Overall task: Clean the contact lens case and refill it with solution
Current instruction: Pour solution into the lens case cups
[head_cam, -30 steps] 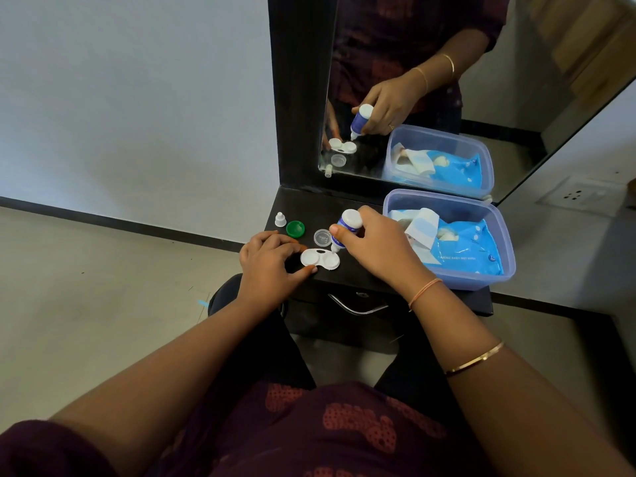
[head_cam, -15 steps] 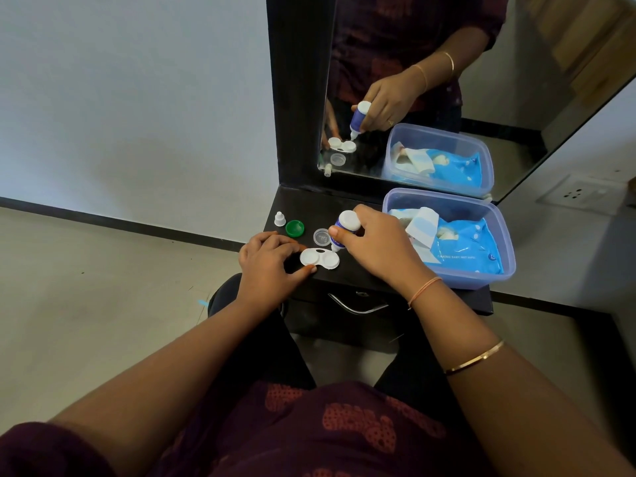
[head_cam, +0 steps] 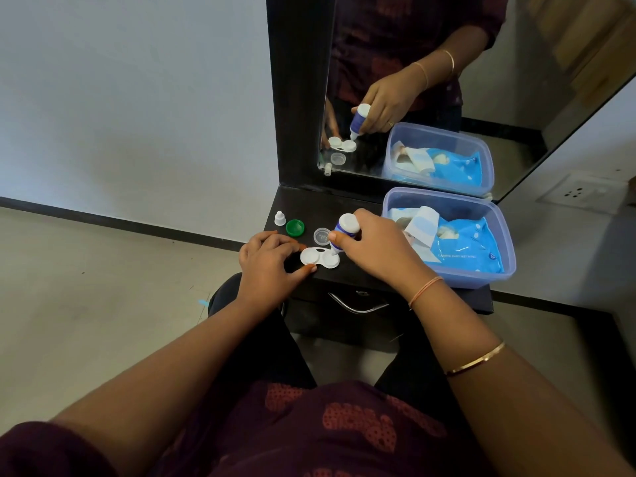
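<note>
White lens case [head_cam: 311, 257] pinched by left hand [head_cam: 266, 266]; right hand [head_cam: 375, 251] grip holds solution bottle [head_cam: 347, 225] nozzle-down over it.

Maroon top [head_cam: 344, 425], reddish dotted patches; dark trousers [head_cam: 261, 339]; right forearm: thin orange thread band [head_cam: 425, 290], gold bangle [head_cam: 476, 363].

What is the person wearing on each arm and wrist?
Left arm: dark maroon sleeve high up, forearm bare, nothing at the wrist. Right arm: thin orange thread band at the wrist, slim gold bangle farther up the forearm; no sleeve in view.
</note>
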